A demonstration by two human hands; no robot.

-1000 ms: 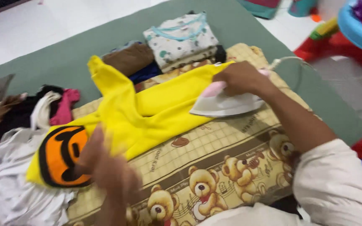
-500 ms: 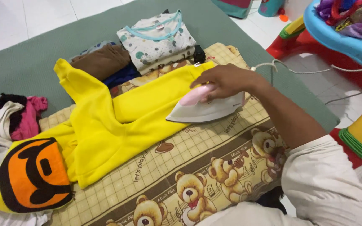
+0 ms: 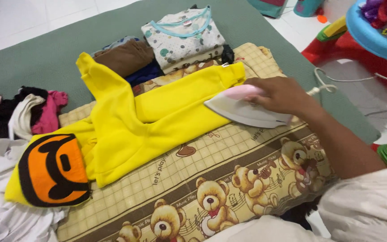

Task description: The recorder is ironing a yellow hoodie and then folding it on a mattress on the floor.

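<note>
One right hand [image 3: 283, 95] around a pink-handled iron [image 3: 247, 110] on yellow garment [image 3: 157, 116].

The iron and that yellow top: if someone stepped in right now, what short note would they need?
Right hand: gripping the pink handle of the white iron, whose tip rests on the sleeve of the yellow top.
Left hand: out of view.
The yellow top lies spread on the bear-print cloth, its orange-and-black face patch at the left end.
Done: a stack of folded clothes sits behind, on the green mat.
Left: the rest of the top; a loose clothes heap at the far left.
</note>
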